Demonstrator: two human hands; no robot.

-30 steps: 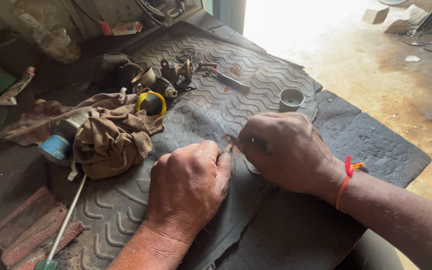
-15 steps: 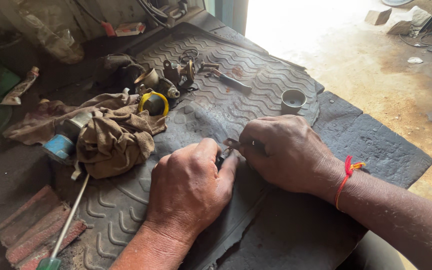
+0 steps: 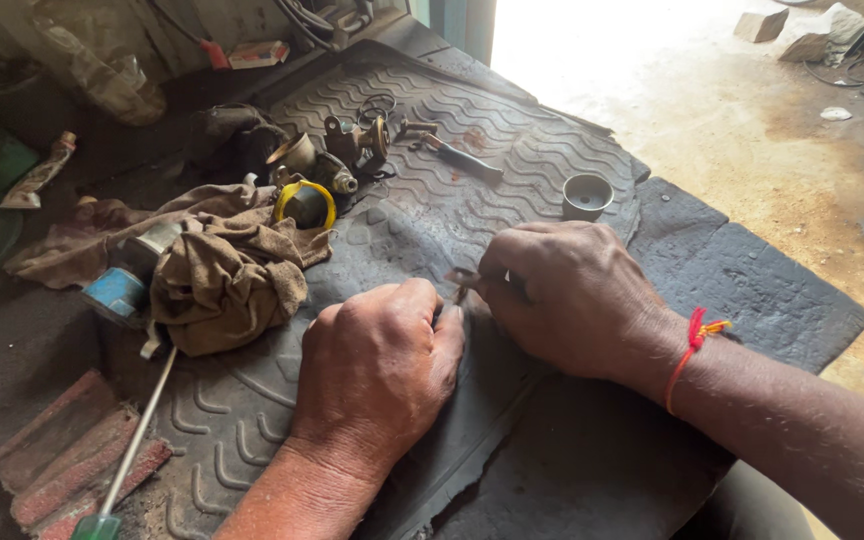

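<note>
Both hands rest on a black ribbed rubber mat (image 3: 512, 160) over a workbench. My left hand (image 3: 377, 365) is curled knuckles-up, its fingers closed on something small that stays hidden. My right hand (image 3: 572, 295), with a red thread on its wrist, pinches a small thin metal piece (image 3: 465, 279) whose tip pokes out toward the left hand. The two hands nearly touch at that piece.
A crumpled brown rag (image 3: 217, 270) lies left of the hands beside a blue-capped cylinder (image 3: 117, 290) and a yellow ring (image 3: 304, 202). Small brass and metal parts (image 3: 352, 145) lie farther back. A little metal cup (image 3: 587, 195) stands beyond the right hand. A green-handled screwdriver (image 3: 127, 460) lies at the lower left.
The two hands have stayed together on the mat with only slight shifts. The small metal piece now shows more between them.
</note>
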